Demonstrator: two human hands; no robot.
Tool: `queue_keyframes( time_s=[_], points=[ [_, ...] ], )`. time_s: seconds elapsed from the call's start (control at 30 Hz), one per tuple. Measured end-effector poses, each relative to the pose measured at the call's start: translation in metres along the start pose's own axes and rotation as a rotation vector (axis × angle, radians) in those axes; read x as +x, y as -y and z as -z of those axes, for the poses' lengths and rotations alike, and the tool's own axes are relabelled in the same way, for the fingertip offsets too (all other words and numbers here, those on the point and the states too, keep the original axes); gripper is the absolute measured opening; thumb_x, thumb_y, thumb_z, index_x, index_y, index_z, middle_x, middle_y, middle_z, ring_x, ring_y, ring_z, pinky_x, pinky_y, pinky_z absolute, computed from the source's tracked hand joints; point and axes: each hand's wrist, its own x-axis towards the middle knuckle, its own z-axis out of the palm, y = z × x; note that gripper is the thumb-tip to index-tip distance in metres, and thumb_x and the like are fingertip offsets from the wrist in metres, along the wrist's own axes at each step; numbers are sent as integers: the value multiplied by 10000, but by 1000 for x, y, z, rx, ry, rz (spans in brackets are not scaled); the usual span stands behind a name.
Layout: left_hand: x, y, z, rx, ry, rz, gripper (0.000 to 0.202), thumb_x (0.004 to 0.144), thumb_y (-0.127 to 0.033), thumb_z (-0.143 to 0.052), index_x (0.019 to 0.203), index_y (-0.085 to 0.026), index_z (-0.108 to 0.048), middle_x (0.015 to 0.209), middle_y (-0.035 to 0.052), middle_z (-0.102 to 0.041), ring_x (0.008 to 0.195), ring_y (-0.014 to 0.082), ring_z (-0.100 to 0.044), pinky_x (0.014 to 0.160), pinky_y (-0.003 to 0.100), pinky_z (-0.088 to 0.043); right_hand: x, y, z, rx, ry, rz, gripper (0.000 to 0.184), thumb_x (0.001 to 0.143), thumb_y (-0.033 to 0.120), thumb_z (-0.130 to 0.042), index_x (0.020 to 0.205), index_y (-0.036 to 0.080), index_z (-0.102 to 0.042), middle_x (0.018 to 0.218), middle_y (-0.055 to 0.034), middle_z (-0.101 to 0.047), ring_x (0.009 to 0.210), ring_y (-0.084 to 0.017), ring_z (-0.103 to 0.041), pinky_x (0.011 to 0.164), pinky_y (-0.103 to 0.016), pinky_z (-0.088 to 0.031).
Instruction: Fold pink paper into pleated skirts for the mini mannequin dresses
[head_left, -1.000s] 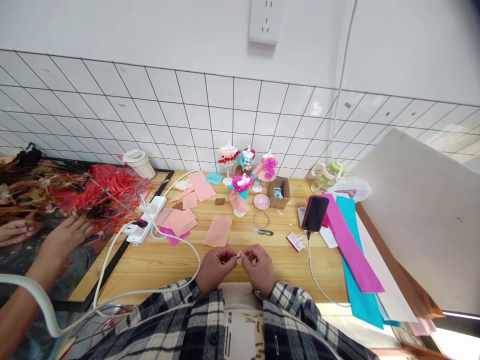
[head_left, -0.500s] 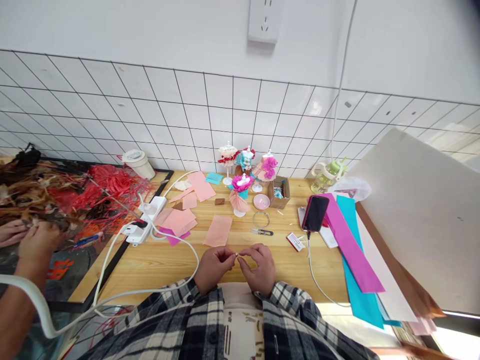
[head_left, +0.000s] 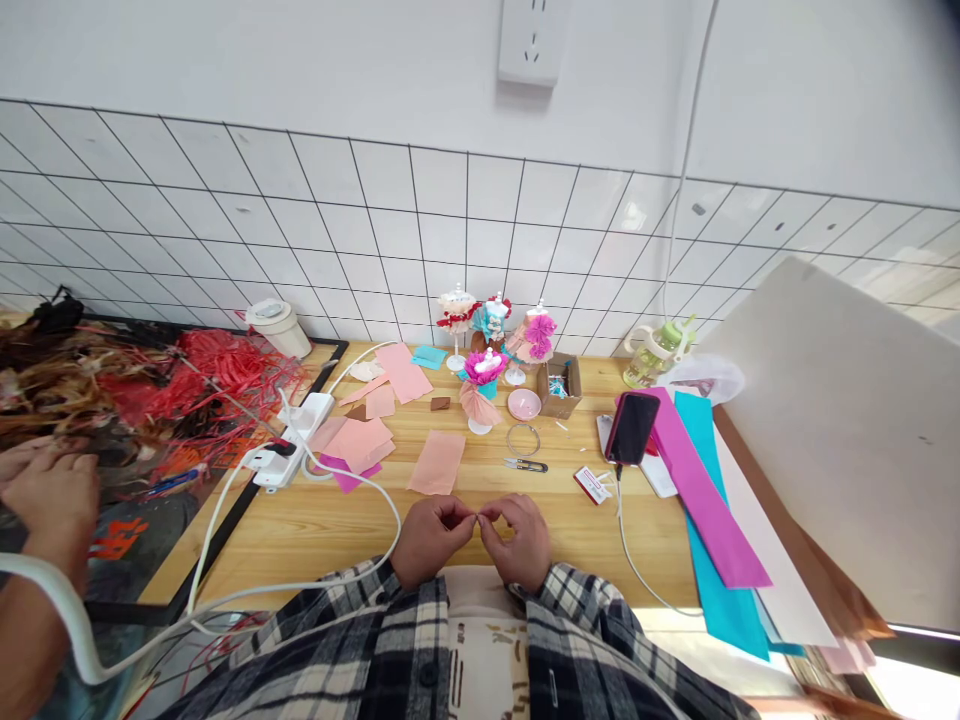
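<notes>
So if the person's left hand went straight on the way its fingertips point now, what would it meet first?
The left hand would most likely meet the right hand first: the two face each other almost tip to tip, perhaps touching; this view doesn't settle it.

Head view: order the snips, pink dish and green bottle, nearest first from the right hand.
1. Snips: just beyond the right hand.
2. Pink dish: beyond the snips, left of the box.
3. Green bottle: back right, near the tiled wall.
</notes>
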Motion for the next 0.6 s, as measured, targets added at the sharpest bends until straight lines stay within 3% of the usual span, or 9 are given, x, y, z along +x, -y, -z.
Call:
queue_keyframes(
  time_s=[0.13,0.27,0.4,0.6],
  points=[
    [3,4,-1,-94,26,-15,170,706,-312,-608,652,-157,-650,611,12,-640,567,126,-537,539,225,-397,2,-4,-7,372,24,-373,103,717,299,-604,691,199,-599,620,18,-558,563,-120,-433,549,-252,-349],
    [7,8,0,-359,97,61,173,699,-338,-648,702,-165,-639,770,35,-693,682,144,-592,599,229,-432,4,-14,-14,815,-31,-757,230,635,408,-646,675,204,-547,546,68,-448,470,-84,-330,449,-227,-259],
    [9,13,3,-681,136,246,206,724,-351,-669,740,-176,-561,1049,73,-696,945,181,-635,686,225,-459,3,-26,-17,885,-71,-889,285,637,468,-613,662,222,-471,527,87,-394,412,-70,-255,393,-217,-194],
    [11,23,5,-1067,154,419,242,773,-313,-659,814,-205,-446,1033,77,-713,1013,180,-651,741,231,-481,-2,-35,-19,905,-135,-1001,282,661,442,-602,648,221,-427,568,63,-496,409,-65,-366,373,-194,-259]
  ],
)
